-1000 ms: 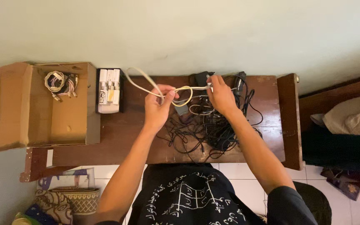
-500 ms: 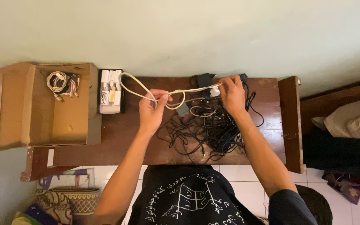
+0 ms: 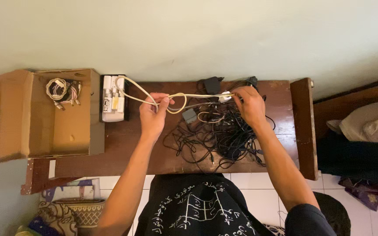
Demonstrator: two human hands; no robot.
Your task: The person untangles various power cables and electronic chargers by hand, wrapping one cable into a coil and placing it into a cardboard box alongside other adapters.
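Both my hands hold one cream-white cable (image 3: 178, 97) above a dark wooden table (image 3: 127, 144). My left hand (image 3: 153, 114) pinches it near a small loop, and a longer loop sweeps left over a white box. My right hand (image 3: 249, 104) grips the cable's white plug end, so the cable is stretched between the hands. Under and between them lies a tangle of black cables (image 3: 217, 137) with a black adapter (image 3: 211, 84) and a small grey plug (image 3: 189, 115).
An open cardboard box (image 3: 40, 116) at the table's left holds several coiled cables (image 3: 62, 91). A white box of chargers (image 3: 113, 98) lies beside it. A wall runs along the table's far side. Clothes (image 3: 364, 124) are piled at the right, a woven basket (image 3: 73, 212) on the floor.
My hands have drawn apart, the right one moving right with the plug end. The cable is pulled straighter, and its loop has swung left over the white box.
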